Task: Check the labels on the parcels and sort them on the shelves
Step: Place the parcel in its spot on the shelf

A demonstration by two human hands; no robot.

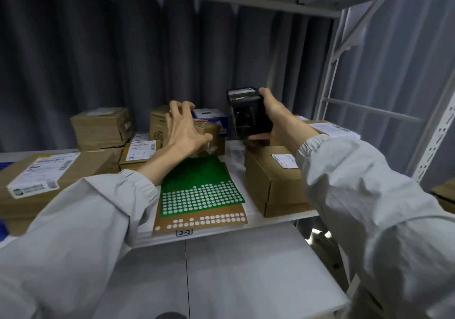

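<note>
Print on white shipping label of large flat brown cardboard parcel [46, 171]: blurred, unreadable. Same parcel cut by left picture edge. Behind it, small brown cardboard box [206, 134] half hidden under left hand [184, 131]. Right of that, tall black wrapped box [250, 114]: label text too small to read, right side covered by right hand [273, 119]. Far right, brown box [443, 195] cut by picture edge.

Glossy black box [250, 114], wrapped in shiny clear film that catches the light. Left of it, a tape-wrapped cardboard parcel [209, 134], tape slick over matt brown board. Below the black box, a plain matt cardboard carton [270, 183] with a paper label. Left of that carton, a smooth green sticker sheet [197, 183] on brown backing paper. The shelf [221, 235] looks like painted metal, the sleeves [369, 208] soft matt cloth.
</note>
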